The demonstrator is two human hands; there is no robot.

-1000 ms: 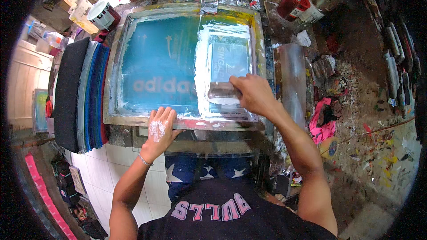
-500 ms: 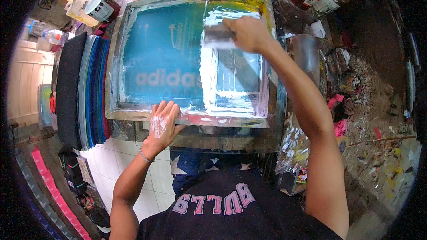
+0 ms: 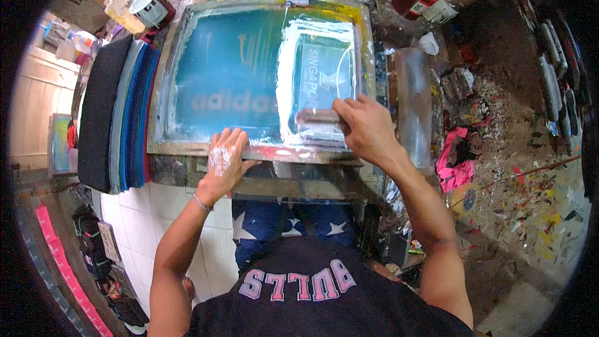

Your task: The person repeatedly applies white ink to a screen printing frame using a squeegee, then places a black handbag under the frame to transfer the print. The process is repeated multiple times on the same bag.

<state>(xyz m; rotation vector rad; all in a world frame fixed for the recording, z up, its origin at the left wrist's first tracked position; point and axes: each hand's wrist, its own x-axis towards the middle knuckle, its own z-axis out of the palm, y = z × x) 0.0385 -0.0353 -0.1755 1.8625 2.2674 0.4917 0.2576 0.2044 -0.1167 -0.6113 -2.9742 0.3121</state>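
Observation:
A wooden-framed printing screen [image 3: 163, 87] with blue mesh [image 3: 218, 56] lies in front of me, its right part ringed with thick white ink [image 3: 287, 81] around a lettered stencil. My right hand [image 3: 367, 126] is closed on a squeegee [image 3: 317, 117], whose blade rests at the lower end of that inked part and looks slightly blurred. My left hand [image 3: 224, 159], smeared with white on its back, grips the frame's front edge, fingers over the top and thumb at the side.
Left of the screen stands a stack of dark and blue sheets [image 3: 103, 112]; paint cans [image 3: 151, 7] sit behind it. A red container [image 3: 412, 1], a clear roll [image 3: 412, 106] and pink scraps [image 3: 454, 156] lie to the right. Tiled floor [image 3: 134, 224] shows below.
My right hand swept the squeegee up to the inked part's far end half a second ago and has since come back down toward me. My left hand stayed on the frame's edge.

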